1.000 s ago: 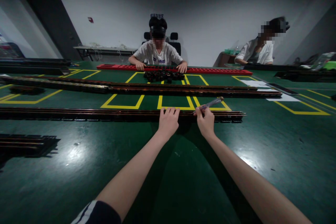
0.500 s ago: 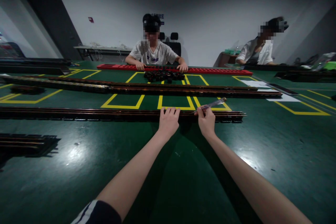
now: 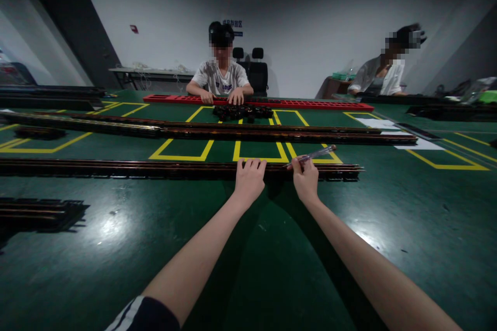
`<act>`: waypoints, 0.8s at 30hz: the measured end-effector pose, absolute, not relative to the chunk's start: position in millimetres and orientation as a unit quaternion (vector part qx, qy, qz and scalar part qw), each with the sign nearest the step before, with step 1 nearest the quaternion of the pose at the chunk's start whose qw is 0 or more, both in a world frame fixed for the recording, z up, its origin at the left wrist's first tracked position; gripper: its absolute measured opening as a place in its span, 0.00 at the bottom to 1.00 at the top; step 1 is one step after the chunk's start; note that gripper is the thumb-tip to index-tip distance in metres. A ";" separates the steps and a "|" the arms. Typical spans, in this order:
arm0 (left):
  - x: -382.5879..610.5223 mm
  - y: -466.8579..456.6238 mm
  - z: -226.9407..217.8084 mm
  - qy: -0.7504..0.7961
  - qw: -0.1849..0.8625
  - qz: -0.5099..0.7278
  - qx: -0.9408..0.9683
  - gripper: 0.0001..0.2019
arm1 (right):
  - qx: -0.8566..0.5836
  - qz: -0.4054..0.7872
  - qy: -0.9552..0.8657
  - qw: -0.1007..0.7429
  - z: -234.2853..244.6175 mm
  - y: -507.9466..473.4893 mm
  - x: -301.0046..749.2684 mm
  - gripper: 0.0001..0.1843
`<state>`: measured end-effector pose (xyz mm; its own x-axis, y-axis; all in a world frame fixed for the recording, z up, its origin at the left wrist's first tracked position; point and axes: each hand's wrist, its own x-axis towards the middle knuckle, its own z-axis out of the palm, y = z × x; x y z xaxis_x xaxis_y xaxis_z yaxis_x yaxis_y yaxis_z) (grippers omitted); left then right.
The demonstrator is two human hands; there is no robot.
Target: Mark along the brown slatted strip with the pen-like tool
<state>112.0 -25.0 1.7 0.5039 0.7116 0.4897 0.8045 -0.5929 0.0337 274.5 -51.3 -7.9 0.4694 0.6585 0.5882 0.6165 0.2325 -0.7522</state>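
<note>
A long bundle of dark strips (image 3: 186, 169) lies across the table in front of me, with thin coppery lines along its length. My left hand (image 3: 250, 180) is over it, fingers curled across the top to the far side; the thumb is hidden. Close to the bundle's right end, my right hand (image 3: 306, 178) pinches a slim tool with a clear handle (image 3: 316, 153). The tool slants up to the right, and its thin lower end points left at the strips. Whether that end touches them I cannot tell.
A second long dark bundle (image 3: 272, 134) runs behind, and a shorter one (image 3: 39, 214) lies at left. Farther back are a pile of black parts (image 3: 240, 112) and a red slotted rail (image 3: 318, 105), where a co-worker sits. White paper (image 3: 419, 142) lies at right. Another person sits back right.
The co-worker opposite has moved one hand leftward along the red rail to above the black parts and leaned slightly left. My hands and the tool look almost unmoved.
</note>
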 end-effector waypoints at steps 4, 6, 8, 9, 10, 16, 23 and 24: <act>111.6 -25.7 3.3 -0.454 0.092 -0.236 -0.854 0.22 | -0.616 0.021 -0.523 0.589 -8.9 -50.5 273.8 0.15; 111.3 -26.0 3.7 -0.462 0.088 -0.241 -0.849 0.22 | -0.616 0.020 -0.528 0.585 -9.6 -50.3 273.3 0.15; 111.0 -26.2 3.6 -0.468 0.088 -0.244 -0.845 0.22 | -0.616 0.019 -0.530 0.583 -10.2 -50.3 273.1 0.15; 110.9 -26.3 3.5 -0.470 0.089 -0.245 -0.843 0.22 | -0.616 0.019 -0.530 0.582 -10.4 -50.4 273.1 0.16; 110.9 -26.4 3.4 -0.472 0.090 -0.246 -0.842 0.22 | -0.616 0.018 -0.530 0.582 -10.7 -50.4 273.2 0.16; 110.7 -27.6 4.2 -0.478 0.099 -0.241 -0.839 0.20 | -0.624 0.004 -0.519 0.584 -12.4 -49.1 275.4 0.15; 110.7 -27.0 4.0 -0.479 0.097 -0.241 -0.838 0.21 | -0.626 -0.002 -0.521 0.581 -13.9 -47.9 277.5 0.15; 110.3 -26.3 3.7 -0.474 0.092 -0.241 -0.842 0.21 | -0.626 -0.002 -0.521 0.580 -14.0 -47.8 277.5 0.15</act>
<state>110.3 -26.3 3.7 0.4338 0.7542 0.4929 0.8430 -0.5329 0.0734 277.5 -47.8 -14.0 0.4563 0.6503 0.6073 0.6545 0.2171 -0.7242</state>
